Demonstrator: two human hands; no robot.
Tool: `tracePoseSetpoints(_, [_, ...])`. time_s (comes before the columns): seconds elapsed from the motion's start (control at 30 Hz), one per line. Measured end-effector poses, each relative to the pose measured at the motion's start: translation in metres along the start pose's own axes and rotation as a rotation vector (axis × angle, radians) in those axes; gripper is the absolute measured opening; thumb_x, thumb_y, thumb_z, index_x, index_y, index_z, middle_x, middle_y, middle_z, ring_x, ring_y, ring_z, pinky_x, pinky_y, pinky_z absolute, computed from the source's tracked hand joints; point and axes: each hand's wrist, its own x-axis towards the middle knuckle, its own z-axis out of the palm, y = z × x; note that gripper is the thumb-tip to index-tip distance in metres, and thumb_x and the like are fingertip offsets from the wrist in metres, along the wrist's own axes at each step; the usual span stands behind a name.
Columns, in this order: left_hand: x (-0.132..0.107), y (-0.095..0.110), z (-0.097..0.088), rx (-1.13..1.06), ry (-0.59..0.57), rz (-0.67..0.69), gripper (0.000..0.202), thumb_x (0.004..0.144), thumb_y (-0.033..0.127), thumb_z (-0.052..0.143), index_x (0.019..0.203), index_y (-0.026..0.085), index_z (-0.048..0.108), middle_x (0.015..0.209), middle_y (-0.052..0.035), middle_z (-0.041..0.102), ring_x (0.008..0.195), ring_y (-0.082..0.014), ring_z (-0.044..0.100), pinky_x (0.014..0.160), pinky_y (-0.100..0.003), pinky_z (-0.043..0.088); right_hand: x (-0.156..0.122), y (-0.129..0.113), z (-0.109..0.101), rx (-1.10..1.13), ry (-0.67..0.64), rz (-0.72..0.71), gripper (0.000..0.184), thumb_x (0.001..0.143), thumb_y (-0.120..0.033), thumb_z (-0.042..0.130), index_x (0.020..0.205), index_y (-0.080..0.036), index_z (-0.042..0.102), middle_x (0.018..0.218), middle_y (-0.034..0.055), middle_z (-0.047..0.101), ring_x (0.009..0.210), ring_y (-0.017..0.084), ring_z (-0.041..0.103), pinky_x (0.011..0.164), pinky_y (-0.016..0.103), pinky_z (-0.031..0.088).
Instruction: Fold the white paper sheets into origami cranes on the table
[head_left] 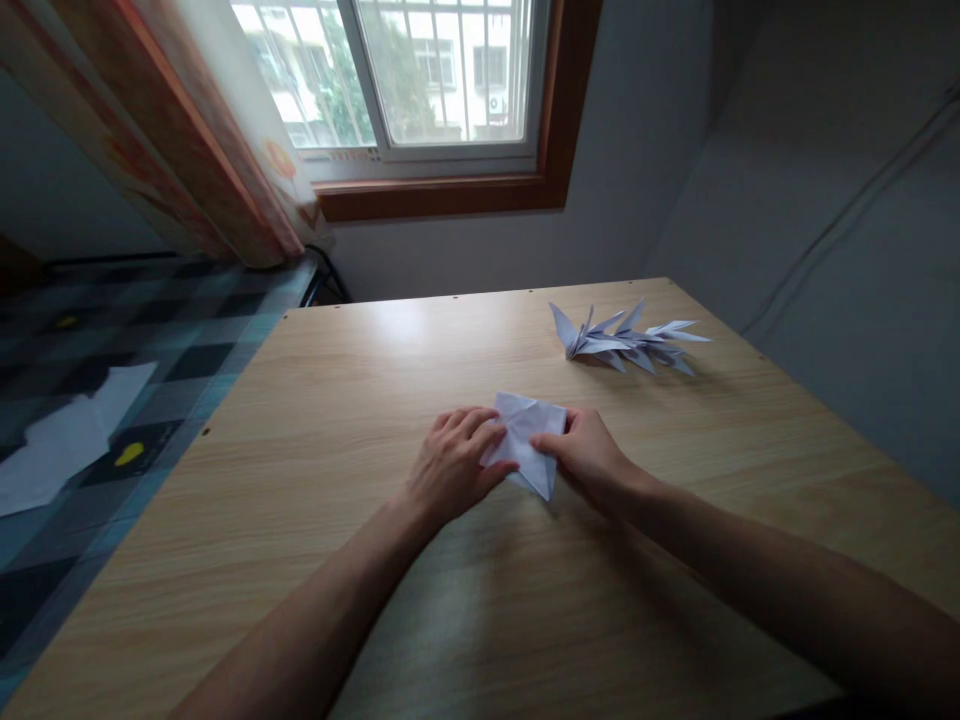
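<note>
A partly folded white paper (529,436) lies on the wooden table (337,420), near its middle. My left hand (454,462) rests on the paper's left side, fingers curled and pressing down on it. My right hand (585,455) grips the paper's right edge with pinched fingers. Beyond my hands, at the far right of the table, lies a row of finished folded paper cranes (626,340), their pointed wings sticking up.
A bed with a dark checked cover (150,340) stands left of the table, with loose white paper sheets (64,435) on it. A window (420,75) with a curtain (225,150) is beyond the table. A grey wall (840,250) runs along the right.
</note>
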Motion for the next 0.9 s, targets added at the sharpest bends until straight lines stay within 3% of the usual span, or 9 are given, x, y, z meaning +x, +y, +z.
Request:
tracePoseSetpoints(0.1, [0.0, 0.0, -0.001, -0.002, 0.033, -0.026, 0.033, 0.088, 0.045, 0.062, 0.108, 0.019, 0.061, 0.122, -0.0111, 0.063, 0.109, -0.027, 0.058, 0.092, -0.042, 0.046, 0.008, -0.007, -0.013, -0.406, 0.243, -0.312, 0.014, 0.076, -0.024, 0.061, 0.077, -0.013, 0.071, 0.068, 0.0033, 0.067, 0.064, 0.019, 0.059, 0.059, 0.029, 0.044])
tracePoseSetpoints(0.17, [0.0, 0.001, -0.001, 0.0, 0.062, -0.036, 0.029, 0.089, 0.041, 0.062, 0.108, 0.019, 0.06, 0.122, -0.0117, 0.062, 0.111, -0.0272, 0.057, 0.093, -0.043, 0.046, 0.01, -0.01, -0.021, -0.756, 0.354, -0.667, 0.017, 0.083, -0.019, 0.057, 0.086, -0.015, 0.073, 0.074, 0.0062, 0.068, 0.077, 0.022, 0.059, 0.071, 0.033, 0.045])
tracePoseSetpoints(0.23, [0.0, 0.001, -0.001, -0.014, 0.09, -0.048, 0.024, 0.09, 0.037, 0.06, 0.104, 0.018, 0.059, 0.12, -0.0123, 0.063, 0.11, -0.0267, 0.057, 0.092, -0.042, 0.047, 0.009, -0.007, -0.026, -1.078, 0.324, -0.943, 0.02, 0.087, -0.017, 0.056, 0.097, -0.015, 0.073, 0.079, 0.0088, 0.07, 0.083, 0.025, 0.058, 0.075, 0.037, 0.043])
tracePoseSetpoints(0.3, [-0.001, 0.001, -0.002, -0.044, 0.101, -0.061, 0.023, 0.09, 0.037, 0.059, 0.1, 0.017, 0.058, 0.116, -0.0127, 0.064, 0.109, -0.0264, 0.058, 0.091, -0.042, 0.047, 0.006, 0.0, -0.024, -1.329, 0.213, -1.053, 0.021, 0.088, -0.016, 0.056, 0.1, -0.013, 0.072, 0.079, 0.0102, 0.069, 0.082, 0.026, 0.057, 0.074, 0.038, 0.042])
tracePoseSetpoints(0.43, [-0.001, 0.0, -0.001, -0.098, 0.055, -0.037, 0.038, 0.089, 0.044, 0.058, 0.113, 0.015, 0.055, 0.122, -0.0152, 0.063, 0.116, -0.0278, 0.057, 0.096, -0.044, 0.045, 0.001, 0.013, -0.011, -1.466, 0.01, -0.926, 0.017, 0.088, -0.019, 0.058, 0.097, -0.012, 0.07, 0.089, 0.0124, 0.07, 0.087, 0.027, 0.058, 0.077, 0.039, 0.044])
tracePoseSetpoints(0.63, [0.002, -0.003, 0.002, -0.124, -0.202, 0.035, 0.066, 0.088, 0.061, 0.053, 0.137, 0.016, 0.047, 0.142, -0.0156, 0.053, 0.135, -0.0297, 0.046, 0.111, -0.048, 0.035, -0.009, 0.019, -0.004, -1.212, -0.202, -0.812, 0.036, 0.093, -0.026, 0.054, 0.122, -0.006, 0.062, 0.13, 0.0195, 0.062, 0.121, 0.028, 0.056, 0.104, 0.041, 0.044])
tracePoseSetpoints(0.77, [0.002, -0.004, 0.002, -0.051, -0.324, 0.032, 0.076, 0.089, 0.068, 0.044, 0.143, 0.015, 0.043, 0.149, -0.0158, 0.045, 0.14, -0.0303, 0.039, 0.115, -0.049, 0.029, -0.014, 0.026, -0.018, -1.221, -0.322, -0.804, 0.057, 0.095, -0.036, 0.049, 0.14, -0.001, 0.046, 0.146, 0.0242, 0.046, 0.138, 0.032, 0.042, 0.113, 0.049, 0.037])
tracePoseSetpoints(0.9, [0.003, -0.003, 0.0, 0.028, -0.416, -0.009, 0.082, 0.089, 0.071, 0.038, 0.147, 0.013, 0.038, 0.155, -0.018, 0.033, 0.145, -0.031, 0.031, 0.117, -0.05, 0.023, -0.024, 0.032, -0.042, -1.283, -0.419, -0.768, 0.076, 0.092, -0.051, 0.052, 0.144, 0.003, 0.039, 0.151, 0.0277, 0.036, 0.142, 0.035, 0.034, 0.114, 0.051, 0.034])
